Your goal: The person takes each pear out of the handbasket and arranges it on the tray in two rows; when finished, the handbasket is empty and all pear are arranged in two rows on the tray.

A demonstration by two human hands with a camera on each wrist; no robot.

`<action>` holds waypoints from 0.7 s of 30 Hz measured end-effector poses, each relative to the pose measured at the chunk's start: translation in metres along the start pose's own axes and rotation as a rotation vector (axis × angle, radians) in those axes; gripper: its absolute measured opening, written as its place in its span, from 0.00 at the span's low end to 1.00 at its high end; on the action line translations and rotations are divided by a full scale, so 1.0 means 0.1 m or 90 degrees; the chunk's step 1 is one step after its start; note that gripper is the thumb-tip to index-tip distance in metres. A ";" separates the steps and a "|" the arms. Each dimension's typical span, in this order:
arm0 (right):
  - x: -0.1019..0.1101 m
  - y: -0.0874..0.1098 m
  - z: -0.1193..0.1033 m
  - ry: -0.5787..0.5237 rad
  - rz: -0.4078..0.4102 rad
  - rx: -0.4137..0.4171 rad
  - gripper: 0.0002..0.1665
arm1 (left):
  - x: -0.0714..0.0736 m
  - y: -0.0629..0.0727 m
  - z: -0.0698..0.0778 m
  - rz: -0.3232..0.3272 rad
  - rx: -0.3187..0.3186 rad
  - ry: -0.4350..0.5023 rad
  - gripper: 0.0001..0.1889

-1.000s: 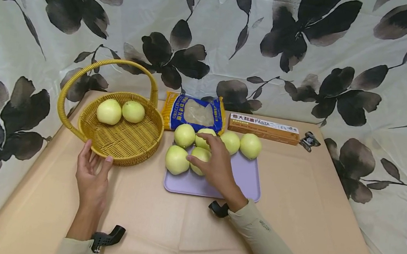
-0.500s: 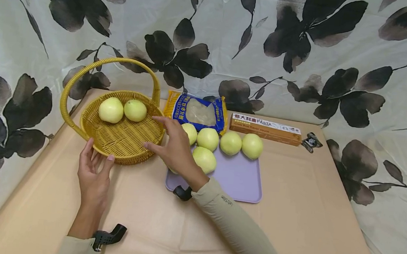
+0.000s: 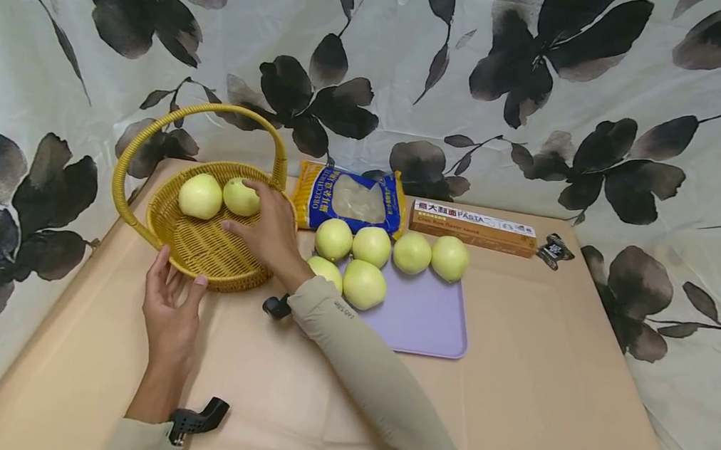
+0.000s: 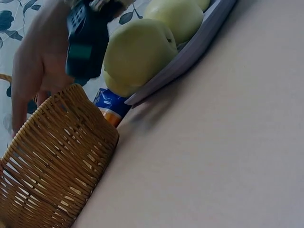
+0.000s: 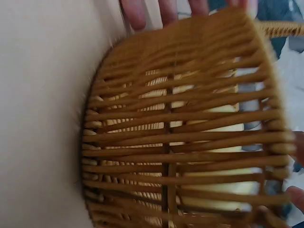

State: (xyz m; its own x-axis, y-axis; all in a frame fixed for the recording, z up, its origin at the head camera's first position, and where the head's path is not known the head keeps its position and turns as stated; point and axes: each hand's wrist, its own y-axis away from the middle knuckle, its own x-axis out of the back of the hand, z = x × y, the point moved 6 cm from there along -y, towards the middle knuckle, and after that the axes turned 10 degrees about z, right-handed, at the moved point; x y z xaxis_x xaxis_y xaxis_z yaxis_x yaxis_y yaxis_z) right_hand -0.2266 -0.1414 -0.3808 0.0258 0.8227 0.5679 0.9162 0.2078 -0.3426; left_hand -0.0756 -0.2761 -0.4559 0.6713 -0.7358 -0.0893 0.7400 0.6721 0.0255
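Note:
A yellow wicker basket with a tall handle stands at the left, holding two yellow-green apples. My left hand touches its front wall, the fingers fairly straight; in the right wrist view its fingertips show along the wicker. My right hand reaches over the basket's right side, thumb and fingers spread, nothing in its grasp. Its index finger overlaps the right-hand apple in the head view. Several more apples sit on a lilac tray beside the basket.
Behind the tray lies a blue and yellow pasta bag. A brown pasta box and a small black packet are to its right. A floral cloth hangs along the table's back edge.
My right hand has moved left from above the tray's apples to over the basket, carrying nothing. The left hand has stayed at the basket's front.

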 end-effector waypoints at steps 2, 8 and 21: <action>-0.09 -0.07 0.02 0.023 -0.002 -0.023 0.45 | 0.01 0.00 0.00 0.002 0.002 0.001 0.42; -0.28 -0.26 0.12 0.076 -0.028 -0.083 0.46 | 0.01 0.00 0.02 0.004 -0.003 -0.007 0.42; -0.49 -0.42 0.15 0.117 -0.080 -0.027 0.47 | 0.02 0.00 0.01 0.010 -0.010 -0.009 0.42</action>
State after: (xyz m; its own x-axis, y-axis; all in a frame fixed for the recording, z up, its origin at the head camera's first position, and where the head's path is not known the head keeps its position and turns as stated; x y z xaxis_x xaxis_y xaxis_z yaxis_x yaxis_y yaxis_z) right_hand -0.2725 -0.1819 -0.4057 -0.0212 0.6810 0.7320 0.9328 0.2769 -0.2306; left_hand -0.0739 -0.2773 -0.4551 0.6840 -0.7257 -0.0742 0.7282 0.6853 0.0108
